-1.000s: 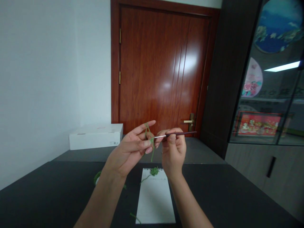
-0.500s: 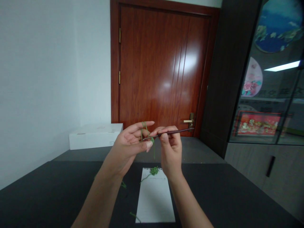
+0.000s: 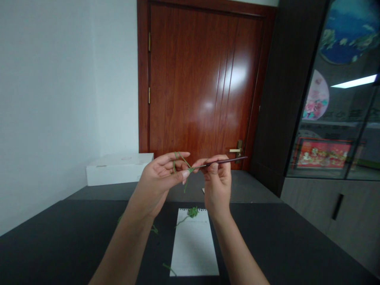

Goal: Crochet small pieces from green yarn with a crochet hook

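Observation:
My left hand (image 3: 162, 174) pinches a small piece of green crochet work (image 3: 190, 170) between thumb and fingers. Green yarn (image 3: 184, 160) loops round its raised index finger and runs down to the piece, and a short tail hangs beneath. In my right hand (image 3: 218, 182) is a crochet hook (image 3: 227, 161) with a dark handle, held between thumb and fingers. Its thin metal shaft points left, and the tip meets the green work, where the stitches hide it. Both hands are raised above the table.
On the black table (image 3: 261, 241) lies a white spiral notepad (image 3: 194, 249) with a green crocheted piece (image 3: 192, 212) at its top. Loose green yarn (image 3: 154, 229) shows by my left forearm. A white box (image 3: 118, 170) stands at the back left, before a wooden door (image 3: 196, 79).
My right hand and the hook have moved slightly right, drawing the hook's tip back from the left fingers to the edge of the green work. The yarn from the index finger now slants more.

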### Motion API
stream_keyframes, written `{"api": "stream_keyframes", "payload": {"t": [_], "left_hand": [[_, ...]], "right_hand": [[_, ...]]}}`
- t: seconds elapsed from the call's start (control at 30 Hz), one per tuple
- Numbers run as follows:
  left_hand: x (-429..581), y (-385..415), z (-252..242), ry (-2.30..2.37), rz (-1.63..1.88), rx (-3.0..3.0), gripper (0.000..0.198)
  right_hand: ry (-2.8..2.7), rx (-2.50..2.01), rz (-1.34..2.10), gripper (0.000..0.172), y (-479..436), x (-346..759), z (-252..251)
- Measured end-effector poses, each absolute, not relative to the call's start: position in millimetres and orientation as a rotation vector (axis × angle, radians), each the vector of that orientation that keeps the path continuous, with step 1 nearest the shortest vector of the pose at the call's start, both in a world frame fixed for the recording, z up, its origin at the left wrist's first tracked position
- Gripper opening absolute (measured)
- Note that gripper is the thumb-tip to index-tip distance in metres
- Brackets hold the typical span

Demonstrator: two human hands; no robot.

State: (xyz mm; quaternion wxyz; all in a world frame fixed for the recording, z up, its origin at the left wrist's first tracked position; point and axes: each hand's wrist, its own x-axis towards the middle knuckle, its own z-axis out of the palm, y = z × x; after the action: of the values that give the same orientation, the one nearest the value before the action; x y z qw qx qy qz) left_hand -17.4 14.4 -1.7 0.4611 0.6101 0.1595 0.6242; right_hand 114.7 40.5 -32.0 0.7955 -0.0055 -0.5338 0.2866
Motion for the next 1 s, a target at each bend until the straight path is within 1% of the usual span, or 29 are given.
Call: {"api": "stream_keyframes", "payload": {"t": [0.13, 0.33, 0.53, 0.6, 0.67, 0.87, 1.0], "left_hand": [[-17, 15, -1, 0.420, 1.565, 1.521, 0.039], [-15, 12, -1, 0.518, 1.653, 1.578, 0.038], [-12, 11, -3, 0.569, 1.758, 1.654, 0.035], [-10, 10, -3, 0.564, 1.770, 1.660, 0.036], [-7, 8, -3, 0.560, 1.796, 1.633, 0.038], [1, 7, -3, 0.559, 1.897, 1.475, 0.046], [2, 8, -2, 0.493, 1.888, 1.370, 0.048]], "right_hand": [[-1.190, -0.032, 0.514, 0.014, 40, 118, -33], [-1.257, -0.109, 0.199, 0.002, 35, 123, -36], [-1.520, -0.151, -0.327, 0.013, 37, 133, -35], [-1.520, -0.180, -0.390, 0.015, 39, 133, -36], [-1.430, -0.187, -0.324, 0.013, 42, 130, -39], [-1.230, -0.173, 0.033, 0.002, 43, 110, -45], [-1.166, -0.123, 0.300, 0.008, 44, 99, -43]]}}
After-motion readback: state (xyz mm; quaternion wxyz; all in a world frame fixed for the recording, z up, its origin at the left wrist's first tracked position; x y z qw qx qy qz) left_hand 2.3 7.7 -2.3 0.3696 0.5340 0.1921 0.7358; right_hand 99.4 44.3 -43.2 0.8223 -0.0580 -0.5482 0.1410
